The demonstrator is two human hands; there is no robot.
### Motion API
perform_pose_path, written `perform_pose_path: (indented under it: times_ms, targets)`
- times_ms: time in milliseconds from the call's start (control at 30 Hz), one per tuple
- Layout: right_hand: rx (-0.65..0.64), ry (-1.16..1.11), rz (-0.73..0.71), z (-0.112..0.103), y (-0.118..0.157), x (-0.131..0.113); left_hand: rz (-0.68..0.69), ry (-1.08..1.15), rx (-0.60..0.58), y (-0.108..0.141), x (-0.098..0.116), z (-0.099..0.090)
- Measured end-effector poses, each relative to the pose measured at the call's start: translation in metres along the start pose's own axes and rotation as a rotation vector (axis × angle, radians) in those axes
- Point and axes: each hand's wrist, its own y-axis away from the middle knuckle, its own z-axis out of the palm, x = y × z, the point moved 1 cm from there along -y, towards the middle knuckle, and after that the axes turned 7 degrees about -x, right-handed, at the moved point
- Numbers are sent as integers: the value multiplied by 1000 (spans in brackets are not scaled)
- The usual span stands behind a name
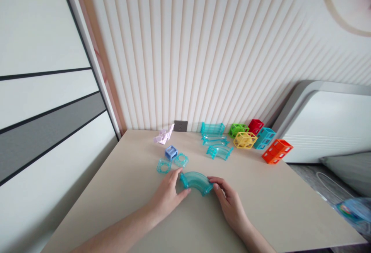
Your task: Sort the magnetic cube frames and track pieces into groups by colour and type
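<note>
A curved, see-through teal track piece (197, 180) is between my two hands, low over or on the tabletop. My left hand (166, 191) grips its left end, with the index finger at the far side and the thumb at the near edge. At the other end, my right hand (228, 201) has its fingers closed on the corner; its thumb is partly hidden. Just beyond my left hand lie two flat teal square frames with round holes, one frame (164, 166) beside the other frame (181, 160). A small blue cube frame (171, 152) stands behind them.
A pale purple piece (164, 135) stands at the back left of the table (139, 183). Teal track pieces (216, 140) lie at the back centre. Green (238, 129), yellow (245, 140), red (256, 126), blue (264, 138) and orange block frames (277, 151) stand right. The ribbed wall (162, 52) borders the back.
</note>
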Motion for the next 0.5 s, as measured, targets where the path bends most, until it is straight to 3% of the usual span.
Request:
perform_pose_path:
  times_ms: [200, 500]
  targets:
    - [20, 10, -22, 4, -3, -1, 66, 2, 14, -2, 7, -4]
    - [48, 82, -62, 4, -1, -5, 46, 26, -4, -5, 5, -3]
